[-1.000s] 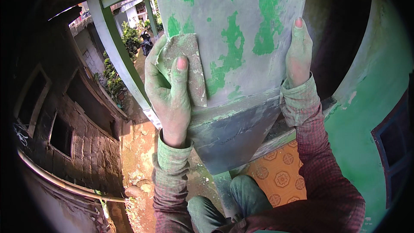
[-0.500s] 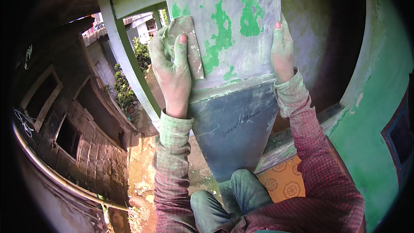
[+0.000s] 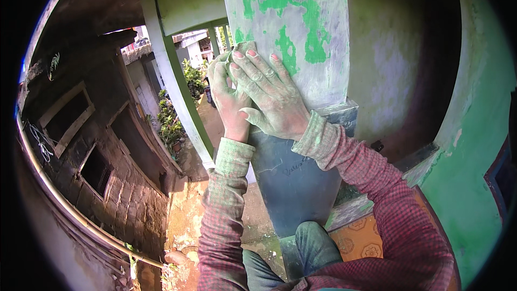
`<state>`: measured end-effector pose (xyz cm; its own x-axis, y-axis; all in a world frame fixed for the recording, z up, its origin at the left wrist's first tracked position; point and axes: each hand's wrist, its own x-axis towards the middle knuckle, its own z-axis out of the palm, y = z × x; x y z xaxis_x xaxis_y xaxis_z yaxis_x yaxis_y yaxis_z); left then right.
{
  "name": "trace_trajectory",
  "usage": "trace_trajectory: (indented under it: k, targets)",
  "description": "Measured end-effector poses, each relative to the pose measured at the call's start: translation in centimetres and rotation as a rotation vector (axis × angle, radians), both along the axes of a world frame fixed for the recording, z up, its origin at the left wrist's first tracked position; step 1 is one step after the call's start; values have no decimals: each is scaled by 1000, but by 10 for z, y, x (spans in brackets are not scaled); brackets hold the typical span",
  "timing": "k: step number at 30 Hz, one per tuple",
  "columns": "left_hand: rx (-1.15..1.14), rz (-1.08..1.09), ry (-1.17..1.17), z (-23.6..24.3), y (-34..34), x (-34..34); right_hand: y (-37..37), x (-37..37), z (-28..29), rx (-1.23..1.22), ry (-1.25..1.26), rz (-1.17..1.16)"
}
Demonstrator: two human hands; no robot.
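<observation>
A square pillar (image 3: 329,27) rises in front of me, its face patchy with bright green paint and pale grey-white. At the pillar's left edge my left hand (image 3: 230,109) is closed around a worn grey sheet of sandpaper (image 3: 245,46), which lies against the face. Only the sheet's upper part shows; the rest is covered. My right hand (image 3: 274,97) lies flat over the sandpaper and partly over my left hand, its fingers stretched out and pointing up and left. Pale green dust coats both hands and cuffs.
Below the painted part is the pillar's dark, smooth base (image 3: 293,194), with my knees close to it. A low ledge (image 3: 350,210) and orange patterned tiles (image 3: 360,237) lie to the right, beside a green wall (image 3: 468,183). A dark wooden building (image 3: 118,183) stands left.
My right hand has left the pillar's right edge and moved left onto the sandpaper. My left hand still holds the sheet at the left edge. The view has shifted a little.
</observation>
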<state>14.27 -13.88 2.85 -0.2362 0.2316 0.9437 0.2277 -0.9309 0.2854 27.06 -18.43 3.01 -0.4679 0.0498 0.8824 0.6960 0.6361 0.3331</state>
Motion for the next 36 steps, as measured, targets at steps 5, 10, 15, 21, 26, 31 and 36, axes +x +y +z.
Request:
trace_trajectory:
  k: [5, 10, 15, 21, 26, 31, 36]
  targets:
    - [-101, -239, 14, 4, -6, -8, 7, -3, -1, 8, -25, -88]
    - [-293, -347, 28, -15, -32, -29, 7, -5, -3, 19, 2, -97]
    - [-292, -228, 18, -73, -60, -9, 19, -5, -3, 128, 96, -284]
    - [-184, 44, 87, -92, -60, 7, 2, 9, -10, 38, -6, -268]
    - [-193, 57, 151, -95, -58, 2, 4, -2, 22, 101, 9, -252]
    - [-339, -183, 82, -94, -50, -9, 7, -7, 11, 64, 32, -308]
    - [-335, -236, 70, -101, -44, -8, 1, 6, -4, 22, 19, -355]
